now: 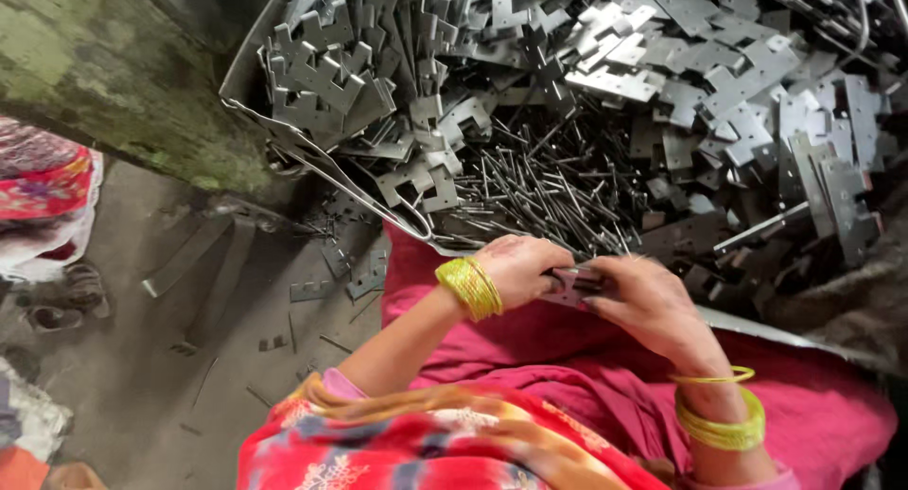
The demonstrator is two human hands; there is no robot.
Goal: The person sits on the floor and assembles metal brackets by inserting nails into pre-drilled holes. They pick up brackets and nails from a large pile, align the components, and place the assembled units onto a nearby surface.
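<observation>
My left hand and my right hand meet over my lap, both closed on a small grey metal hinge piece held between them. Yellow bangles ring both wrists. Just beyond my hands lies a heap of thin metal pins in a large metal tray. Notched hinge plates are piled around the pins, thick at the left and across the right.
Pink cloth covers my lap under the hands. On the grey floor at the left lie scattered hinge plates, metal strips and sandals. A mossy wall stands at upper left, with patterned cloth beside it.
</observation>
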